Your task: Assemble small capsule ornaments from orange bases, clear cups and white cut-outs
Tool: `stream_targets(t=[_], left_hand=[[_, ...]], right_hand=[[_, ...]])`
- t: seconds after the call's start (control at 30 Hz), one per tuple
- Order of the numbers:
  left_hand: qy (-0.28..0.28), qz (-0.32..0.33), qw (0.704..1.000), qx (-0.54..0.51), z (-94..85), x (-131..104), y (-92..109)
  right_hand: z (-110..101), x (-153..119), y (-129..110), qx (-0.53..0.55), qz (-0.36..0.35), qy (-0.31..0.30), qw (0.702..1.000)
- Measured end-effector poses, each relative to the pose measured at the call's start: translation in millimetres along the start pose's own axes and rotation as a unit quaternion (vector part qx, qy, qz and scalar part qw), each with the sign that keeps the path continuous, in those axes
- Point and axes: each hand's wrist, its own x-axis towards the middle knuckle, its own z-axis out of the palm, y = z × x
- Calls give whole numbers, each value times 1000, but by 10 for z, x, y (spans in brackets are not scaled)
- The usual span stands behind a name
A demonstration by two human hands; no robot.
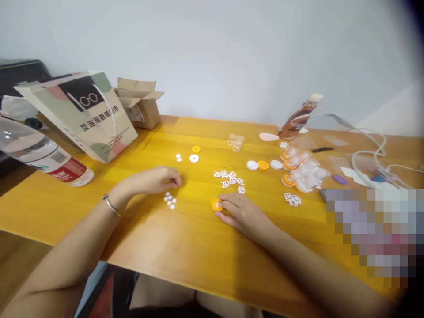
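My right hand (240,212) rests on the table with its fingertips on an orange round piece (216,205). My left hand (162,179) is curled just above several small white discs (170,200); whatever its fingertips hold, if anything, is too small to make out. Several white wheel-shaped pieces (232,180) lie beyond my right hand. Farther back are a yellow ring (196,149), a white ring (194,158) and two small white parts (179,157). A white disc (252,165) and an orange disc (263,165) lie side by side to the right.
A large bottle (62,165), a paper bag (96,119) and an open carton (149,110) stand at left. Clear cups (236,142) sit at the back. On the right are clear domed pieces (306,170), a drink bottle (298,118) and white cables (362,154).
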Motion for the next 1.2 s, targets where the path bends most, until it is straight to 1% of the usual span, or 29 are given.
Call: stream_targets(t=[0.03,0.1,0.17,0.33,0.43,0.6,0.73,0.8,0.93,1.07,1.2], left_hand=[[-43,-30,998,-19,-46,-35,-61],[-91,-69,993,-42,-96,-89,-137],[-105,-81,989,-58,-101,-115,-155],[-123,-66,987,-81,-46,-83,-107],[-114,-61,988,-80,-19,-48,-122],[-85,-47,991,-97,20,10,-181],[-37,-49,996,-65,48,47,-135],[-23,-46,998,-44,56,55,-92],[-19,-47,998,-25,65,57,-36],[-14,-67,998,-15,80,55,-29],[0,-68,997,26,98,43,-31]], right_hand=[[0,-1,3,6,2,1,1000],[-4,-2,7,19,6,0,1000],[-14,-3,4,30,13,-2,999],[-43,1,-10,39,33,-8,999],[-51,5,-9,40,29,-18,999],[-51,9,-12,48,27,-11,998],[-32,-3,-22,61,46,18,997],[-20,-11,-21,77,55,28,995],[-16,-9,-18,118,68,27,990],[-31,11,-25,140,71,15,987],[-41,20,-29,152,71,11,986]])
